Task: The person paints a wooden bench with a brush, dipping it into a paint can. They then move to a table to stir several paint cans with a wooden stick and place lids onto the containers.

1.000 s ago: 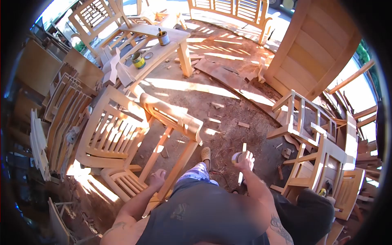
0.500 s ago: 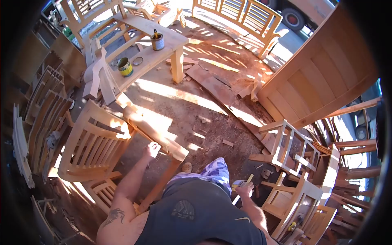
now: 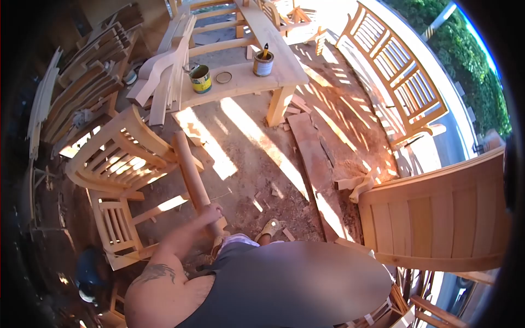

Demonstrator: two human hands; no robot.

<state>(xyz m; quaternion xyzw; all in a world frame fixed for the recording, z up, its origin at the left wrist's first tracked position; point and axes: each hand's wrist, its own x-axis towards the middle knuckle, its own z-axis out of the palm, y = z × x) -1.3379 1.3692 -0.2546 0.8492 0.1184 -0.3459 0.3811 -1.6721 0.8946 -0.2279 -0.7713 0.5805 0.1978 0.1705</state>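
My left hand point(image 3: 210, 215) is closed over the near end of a smooth, rounded wooden rail point(image 3: 192, 172), part of a pale slatted chair point(image 3: 123, 156). The chair's curved back and a smaller slatted side panel point(image 3: 115, 223) are to the left of that rail. Out of sight is my right hand, hidden beyond my torso. On the wooden table point(image 3: 295, 75) ahead stand a yellow-labelled can point(image 3: 202, 85) and a second can point(image 3: 263, 66) with a brush point(image 3: 266, 51) upright in it. A round lid point(image 3: 223, 77) lies between them.
Slatted bench backs point(image 3: 402, 71) stand at the far right, and a large panelled wooden piece point(image 3: 426, 218) leans nearer. A long plank point(image 3: 314, 164) and wood scraps lie on the dusty floor. Cut boards point(image 3: 90, 90) are stacked at left. A dark rounded object point(image 3: 93, 273) sits lower left.
My view has turned and my body has leaned to the right. My left hand is now on the rail's near end. My right hand, earlier holding a can, has gone out of view.
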